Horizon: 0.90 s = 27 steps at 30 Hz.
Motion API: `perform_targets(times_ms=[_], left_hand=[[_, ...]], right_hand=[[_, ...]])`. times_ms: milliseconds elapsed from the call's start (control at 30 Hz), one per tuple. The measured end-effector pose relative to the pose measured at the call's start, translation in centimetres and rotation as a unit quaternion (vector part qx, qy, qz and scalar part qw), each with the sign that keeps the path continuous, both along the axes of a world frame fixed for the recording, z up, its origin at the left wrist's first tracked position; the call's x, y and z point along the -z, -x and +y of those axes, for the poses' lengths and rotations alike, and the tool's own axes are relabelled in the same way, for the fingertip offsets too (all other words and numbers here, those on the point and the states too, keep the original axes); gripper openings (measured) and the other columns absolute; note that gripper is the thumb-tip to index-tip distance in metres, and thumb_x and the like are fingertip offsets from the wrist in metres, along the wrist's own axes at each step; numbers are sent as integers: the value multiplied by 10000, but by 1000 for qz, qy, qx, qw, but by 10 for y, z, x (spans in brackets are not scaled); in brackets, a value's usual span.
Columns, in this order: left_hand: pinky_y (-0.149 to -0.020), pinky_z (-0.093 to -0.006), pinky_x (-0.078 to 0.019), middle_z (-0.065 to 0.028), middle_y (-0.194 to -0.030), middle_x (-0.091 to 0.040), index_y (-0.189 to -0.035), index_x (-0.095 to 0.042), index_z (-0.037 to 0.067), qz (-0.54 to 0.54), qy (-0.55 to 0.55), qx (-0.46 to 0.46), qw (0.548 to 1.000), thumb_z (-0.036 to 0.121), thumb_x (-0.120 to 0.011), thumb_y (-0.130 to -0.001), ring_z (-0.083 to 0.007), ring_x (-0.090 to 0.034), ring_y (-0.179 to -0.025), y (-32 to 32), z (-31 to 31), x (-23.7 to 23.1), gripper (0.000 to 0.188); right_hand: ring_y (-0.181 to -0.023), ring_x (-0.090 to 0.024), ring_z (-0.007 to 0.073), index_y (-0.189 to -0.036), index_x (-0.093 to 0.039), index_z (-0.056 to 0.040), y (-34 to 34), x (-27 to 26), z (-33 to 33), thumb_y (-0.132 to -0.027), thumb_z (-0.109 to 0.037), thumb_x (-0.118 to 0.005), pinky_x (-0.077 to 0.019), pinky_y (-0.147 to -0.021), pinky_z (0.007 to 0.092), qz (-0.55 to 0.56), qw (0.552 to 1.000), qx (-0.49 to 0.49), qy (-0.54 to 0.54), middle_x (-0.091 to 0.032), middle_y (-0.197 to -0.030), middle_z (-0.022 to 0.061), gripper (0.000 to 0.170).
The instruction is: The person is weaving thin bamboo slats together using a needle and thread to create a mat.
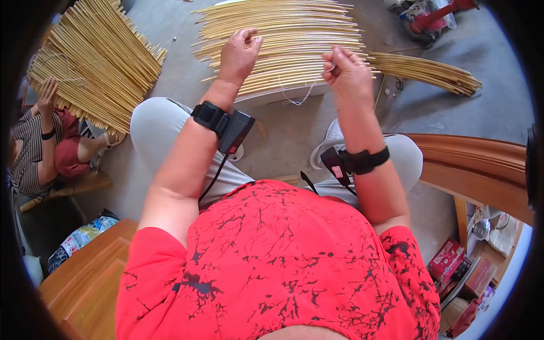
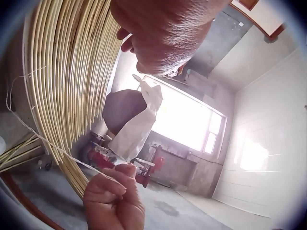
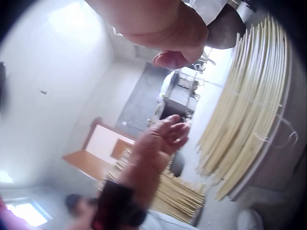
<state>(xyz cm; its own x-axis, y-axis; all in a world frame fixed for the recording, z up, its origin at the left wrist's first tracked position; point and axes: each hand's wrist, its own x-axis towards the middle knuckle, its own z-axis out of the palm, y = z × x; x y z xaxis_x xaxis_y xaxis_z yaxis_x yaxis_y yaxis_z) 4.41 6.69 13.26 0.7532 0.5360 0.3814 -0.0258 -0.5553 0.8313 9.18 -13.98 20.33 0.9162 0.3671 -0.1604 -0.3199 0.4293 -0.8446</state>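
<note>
Where the two hands stand apart over the work, the main item is a sheet of stalks (image 1: 294, 35): thin, straw-coloured, laid side by side below and beyond both hands, its near edge over a white support (image 1: 262, 100).

Left hand (image 1: 237, 59): above the sheet, fingers loosely bent, nothing seen in them; contact with the stalks cannot be told.

Right hand (image 1: 348, 73): near the sheet's right end, thumb and fingers pinching a white string (image 2: 76, 159) that leads back to the near edge; a slack loop hangs between the hands.

Handling, by judgement: string light, limp, prone to tangle; best pinched close to the edge and drawn evenly. Stalks singly light, springy, smooth, apt to roll, perhaps brittle under a sharp bend; best held mid-length. Sheet likely floppy across its rows; best borne from beneath, hands spread.

Also present: loose bundle (image 1: 426, 71), right of the right hand; second sheet (image 1: 105, 54), well left of the left hand, another person (image 1: 35, 139) beside it.
</note>
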Motion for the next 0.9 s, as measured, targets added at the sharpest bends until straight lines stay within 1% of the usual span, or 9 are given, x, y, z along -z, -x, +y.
perform_targets(times_ms=[67,100,200,233,300,333,400,600,900], left_hand=[[-676,-258,-464,-99,-856,-630,-959,-602,14,96,4,40,995,169,-584,-786,-137,-595,-775,-1,4,2,233],[-653,-246,-453,-79,-816,-640,-866,-638,38,120,-21,20,992,164,-587,-777,-128,-599,-736,-1,4,15,163],[-628,-274,-454,-80,-815,-628,-810,-645,63,170,-23,-18,985,147,-589,-751,-171,-597,-714,3,-12,64,117],[-628,-274,-454,-80,-815,-628,-810,-645,63,172,-19,-14,985,147,-589,-751,-171,-597,-714,4,-17,73,117],[-613,-329,-453,-71,-779,-602,-747,-641,91,141,-113,-30,983,133,-593,-716,-229,-575,-706,3,-25,90,70],[-613,-329,-453,-71,-779,-602,-747,-641,91,141,-108,-28,984,133,-593,-716,-229,-575,-706,1,-26,93,70],[-614,-365,-450,-63,-748,-571,-706,-632,103,159,-169,-21,972,125,-600,-692,-251,-556,-730,-3,-26,98,41],[-646,-343,-461,-41,-737,-562,-688,-634,121,170,-263,-25,949,144,-615,-685,-231,-551,-759,-13,-32,103,30],[-640,-342,-449,-38,-713,-545,-658,-618,113,136,-220,-6,966,138,-633,-658,-232,-541,-736,-8,-26,99,29]], right_hand=[[-562,-540,94,-909,-486,-37,1,29,7,-853,-111,-505,-434,-453,200,36,994,-15,101,-578,-725,70,95],[-562,-540,94,-909,-486,-37,3,45,10,-853,-111,-505,-434,-453,200,39,994,-14,101,-578,-725,70,95],[-524,-534,93,-911,-472,-44,4,77,14,-859,-125,-492,-422,-412,195,65,985,-44,153,-569,-695,63,99],[-511,-532,93,-908,-469,-46,8,80,15,-865,-129,-478,-415,-395,195,63,978,-58,189,-565,-684,61,94],[-484,-526,93,-908,-464,-57,11,87,16,-876,-146,-447,-405,-369,200,55,964,-88,245,-561,-658,57,96],[-484,-526,93,-908,-464,-57,11,90,16,-876,-146,-447,-405,-369,200,56,963,-87,250,-561,-658,57,96],[-482,-528,94,-918,-467,-64,10,94,18,-876,-147,-447,-403,-367,201,58,946,-135,288,-562,-649,56,95],[-445,-522,91,-909,-543,-52,-5,122,34,-854,-115,-481,-387,-350,204,20,923,-148,355,-572,-625,54,104],[-449,-548,93,-858,-588,-38,-12,146,43,-802,-126,-533,-400,-363,217,-23,905,-140,400,-597,-595,51,118]])
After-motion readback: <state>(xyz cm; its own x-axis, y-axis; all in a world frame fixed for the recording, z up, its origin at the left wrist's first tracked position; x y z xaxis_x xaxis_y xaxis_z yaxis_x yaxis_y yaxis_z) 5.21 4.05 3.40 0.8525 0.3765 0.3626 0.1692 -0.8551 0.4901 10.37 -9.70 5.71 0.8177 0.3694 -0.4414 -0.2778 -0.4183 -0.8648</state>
